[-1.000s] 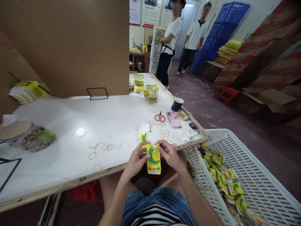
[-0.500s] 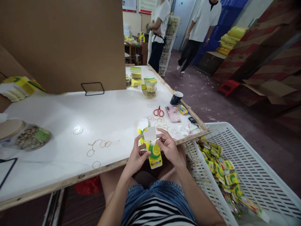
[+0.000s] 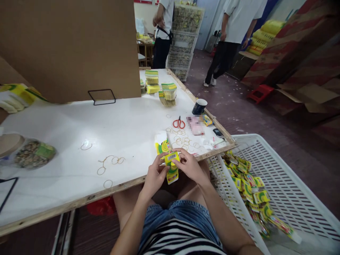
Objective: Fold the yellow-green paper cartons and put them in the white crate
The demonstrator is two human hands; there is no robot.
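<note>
Between my two hands, at the table's front edge, is a yellow and green printed card (image 3: 172, 177). Its upper part is folded over toward me, showing a barcode. My left hand (image 3: 155, 174) pinches the card's left side, and my right hand (image 3: 190, 167) grips the right side with the thumb across the folded part. Just beyond my fingers, more yellow and green cards (image 3: 161, 147) with a white end lie on the table. Rubber bands (image 3: 183, 141) are scattered to the right of them.
Red-handled scissors (image 3: 179, 124), a dark mug (image 3: 199, 106) and bundled cards (image 3: 169, 91) stand on the white table (image 3: 127, 124). At my right is a white plastic crate (image 3: 292, 180) holding packed cards (image 3: 249, 191). A jar (image 3: 34, 152) lies left. Two people stand beyond the table.
The card's upper part has been folded down, so a barcoded face shows where a plain pale one was. Both hands have moved slightly closer together. The person at the right has moved nearer.
</note>
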